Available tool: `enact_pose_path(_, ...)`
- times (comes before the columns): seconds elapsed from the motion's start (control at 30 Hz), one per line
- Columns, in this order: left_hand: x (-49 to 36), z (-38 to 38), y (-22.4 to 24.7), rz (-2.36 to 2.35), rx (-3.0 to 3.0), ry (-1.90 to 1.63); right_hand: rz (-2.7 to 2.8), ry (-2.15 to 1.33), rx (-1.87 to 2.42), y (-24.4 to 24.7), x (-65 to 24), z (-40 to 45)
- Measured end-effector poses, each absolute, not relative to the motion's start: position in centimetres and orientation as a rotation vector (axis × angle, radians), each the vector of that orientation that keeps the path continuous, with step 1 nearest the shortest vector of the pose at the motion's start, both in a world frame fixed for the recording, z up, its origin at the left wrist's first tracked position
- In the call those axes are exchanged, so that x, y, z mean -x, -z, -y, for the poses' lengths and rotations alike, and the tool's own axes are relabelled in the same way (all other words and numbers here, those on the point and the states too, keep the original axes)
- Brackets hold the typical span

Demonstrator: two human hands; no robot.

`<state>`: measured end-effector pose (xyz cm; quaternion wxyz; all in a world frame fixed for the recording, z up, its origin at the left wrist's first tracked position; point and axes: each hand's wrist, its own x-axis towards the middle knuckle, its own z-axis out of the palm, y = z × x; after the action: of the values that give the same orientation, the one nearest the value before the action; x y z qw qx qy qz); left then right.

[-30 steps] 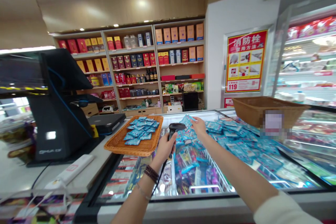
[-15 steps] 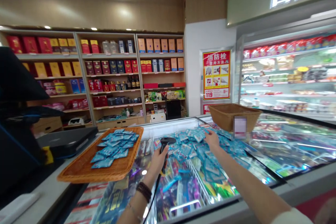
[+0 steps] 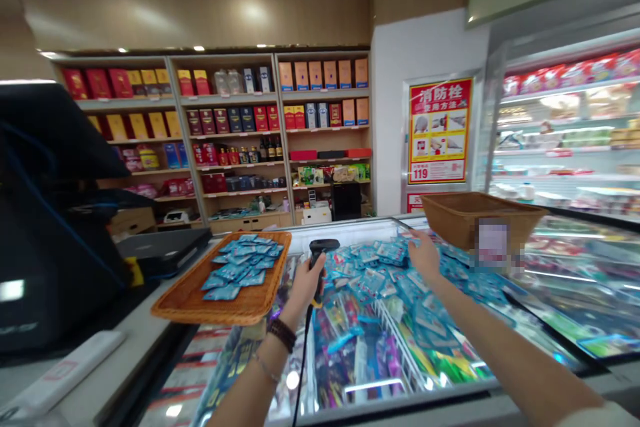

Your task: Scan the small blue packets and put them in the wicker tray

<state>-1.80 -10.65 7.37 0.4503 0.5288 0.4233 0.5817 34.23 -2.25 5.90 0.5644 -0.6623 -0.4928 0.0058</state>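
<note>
Shop counter edges a long glass-topped chest freezer point(image 3: 400, 390). Left of the freezer, a shallow orange wicker tray point(image 3: 217, 312) keeps blue foil sachets point(image 3: 235, 273) apart. Over the freezer, the left hand point(image 3: 305, 283) closes round a black corded barcode scanner point(image 3: 318, 255), nose forward; the right hand point(image 3: 424, 257), fingers spread, reaches loose blue packets point(image 3: 385, 253) heaped inside.

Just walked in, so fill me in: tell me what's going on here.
A person stands at a shop's chest freezer. Their left hand grips a corded handheld barcode scanner, and their right hand is over the loose blue sachets spread across the freezer. More blue sachets lie in a wicker tray at the counter to the left.
</note>
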Motion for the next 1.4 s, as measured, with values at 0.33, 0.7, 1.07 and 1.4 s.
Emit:
enact_pose_path(0.33, 18.7, 13.7, -8.2, -1.393, -1.122, -1.731, 1.712, -0.34, 1.183, -5.7, -4.5, -0.6)
enact_pose_path(0.7, 24.7, 13.8, -5.3, -1.567, -0.988, -1.679, 2.378, -0.253, 1.503, -5.3, 9.7, 3.5)
enact_pose_path(1.07, 24.8, 13.1, -4.3, -1.545, -1.012, -1.641, 2.561, -0.303, 1.367, -5.9, 8.1, 5.8)
enact_pose_path(1.4, 24.2, 13.7, -4.9, -1.547, -0.979, -1.651, 2.596, -0.19, 1.452, -6.8, 8.1, 3.4)
